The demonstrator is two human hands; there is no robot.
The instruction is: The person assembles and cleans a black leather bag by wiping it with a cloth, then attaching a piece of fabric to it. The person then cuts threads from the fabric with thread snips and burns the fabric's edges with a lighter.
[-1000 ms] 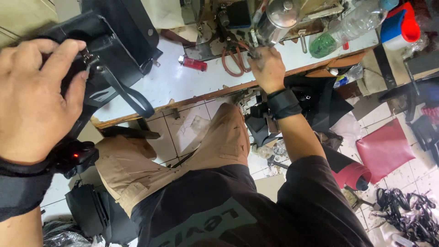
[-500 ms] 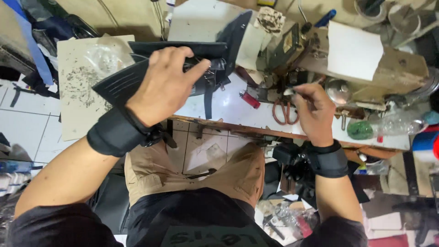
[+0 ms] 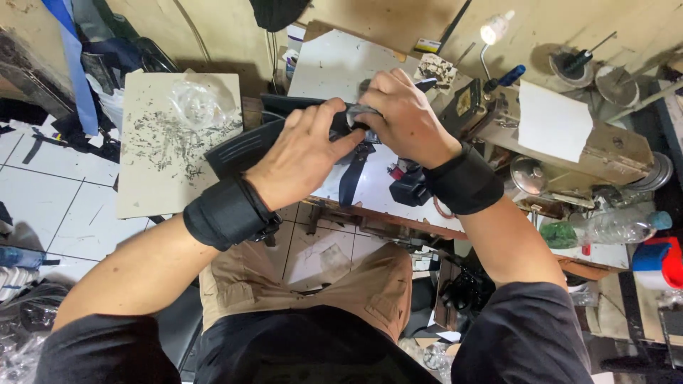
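A single head-worn camera looked steeply down from above the person's own lap and forearms, facing forward toward 12 o'clock. It sat close: the left hand [image 3: 302, 160] and right hand [image 3: 402, 117] met just above the picture's centre, with both arms entering from 7 and 5 o'clock. The white worktable [image 3: 370, 188] ran from centre toward 3 o'clock, the sewing machine [image 3: 569, 142] lay at 2 o'clock, and tiled floor [image 3: 64, 220] filled 9 o'clock. No second view overlapped it.
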